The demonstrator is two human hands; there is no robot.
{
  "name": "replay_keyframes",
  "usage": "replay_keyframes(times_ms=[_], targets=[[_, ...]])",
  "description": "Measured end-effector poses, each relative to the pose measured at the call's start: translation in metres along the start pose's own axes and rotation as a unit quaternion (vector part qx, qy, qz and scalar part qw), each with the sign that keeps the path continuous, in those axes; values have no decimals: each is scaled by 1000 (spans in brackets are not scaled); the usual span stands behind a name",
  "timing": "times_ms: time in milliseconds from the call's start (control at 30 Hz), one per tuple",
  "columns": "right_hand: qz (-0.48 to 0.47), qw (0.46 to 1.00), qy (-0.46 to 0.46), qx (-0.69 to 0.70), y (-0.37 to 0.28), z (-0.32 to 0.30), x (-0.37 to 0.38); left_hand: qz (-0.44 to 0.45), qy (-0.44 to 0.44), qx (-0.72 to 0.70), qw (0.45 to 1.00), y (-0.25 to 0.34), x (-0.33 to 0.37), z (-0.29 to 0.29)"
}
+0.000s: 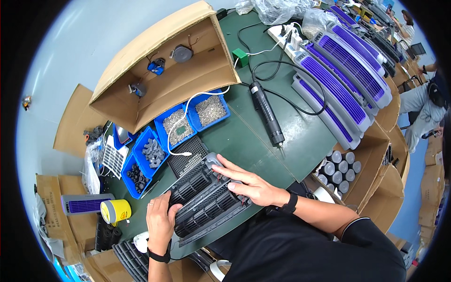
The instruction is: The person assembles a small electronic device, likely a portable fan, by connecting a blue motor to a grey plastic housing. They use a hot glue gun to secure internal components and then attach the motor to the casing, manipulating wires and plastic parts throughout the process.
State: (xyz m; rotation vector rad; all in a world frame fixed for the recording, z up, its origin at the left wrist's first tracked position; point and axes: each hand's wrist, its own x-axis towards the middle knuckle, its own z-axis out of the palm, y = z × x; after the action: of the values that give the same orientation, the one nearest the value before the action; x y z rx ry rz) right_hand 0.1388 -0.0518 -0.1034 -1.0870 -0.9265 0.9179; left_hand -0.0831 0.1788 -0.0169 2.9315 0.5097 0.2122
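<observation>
Both hands are steadying a dark grey fan assembly point(206, 197) lying at the near edge of the green desk point(263, 141): left hand point(159, 221) clasping its near end, right hand point(249, 184) pressing flat on top, apparently seating parts; fastening probably needs the electric screwdriver point(267, 114) lying beyond.

Four blue bins point(181, 126) sitting on tabletop point(263, 155); four purple-grilled housings point(338, 89) lying stacked; one electric screwdriver point(267, 113) lying; one yellow tape roll point(116, 211) standing; one open cardboard box point(164, 61).
</observation>
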Motion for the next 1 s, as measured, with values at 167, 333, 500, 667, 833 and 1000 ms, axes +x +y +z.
replay_keyframes(times_ms=[167,333,500,667,833,1000], targets=[[-9,1000,11,-1,3,3,0,17,-31,-10,999,0,5,-3],[-7,1000,2,3,5,1,2,-9,-38,-2,999,2,1,-3],[-14,1000,4,-16,5,1,4,-16,-58,-40,997,-5,3,1],[-13,1000,3,-9,7,1,4,-12,-57,-62,996,-5,6,-2],[-19,1000,2,-15,8,0,4,-14,-50,-47,998,-6,4,-3],[-16,1000,0,-9,7,0,3,-21,-47,-47,998,-6,4,-3]])
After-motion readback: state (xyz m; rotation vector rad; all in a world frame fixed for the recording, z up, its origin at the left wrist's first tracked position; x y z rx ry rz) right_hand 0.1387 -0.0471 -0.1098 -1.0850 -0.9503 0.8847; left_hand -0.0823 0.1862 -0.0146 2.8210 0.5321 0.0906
